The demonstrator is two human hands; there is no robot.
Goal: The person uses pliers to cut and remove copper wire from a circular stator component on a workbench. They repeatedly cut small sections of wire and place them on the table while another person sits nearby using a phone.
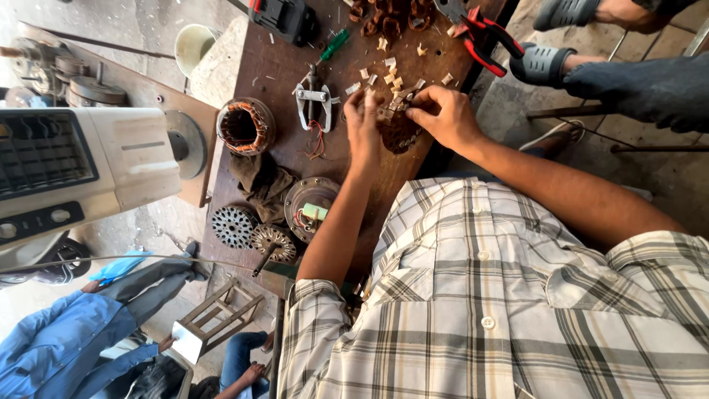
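Observation:
Both my hands work on a round motor stator with dark copper windings (399, 131) resting on the brown wooden workbench (281, 70). My left hand (362, 122) grips its left side, fingers curled over the top. My right hand (443, 114) pinches a small pale paper strip (402, 96) at the stator's upper edge. Several similar pale paper bits (388, 74) lie scattered just beyond the stator.
On the bench lie a wound stator ring (245, 125), a metal puller (313, 100), a green screwdriver (334, 44), red-handled pliers (484, 41), motor covers and rotors (273, 240), a dark rag (258, 181). A white machine (81, 166) stands left. Other people's sandalled feet (543, 65) are at top right; people sit at lower left.

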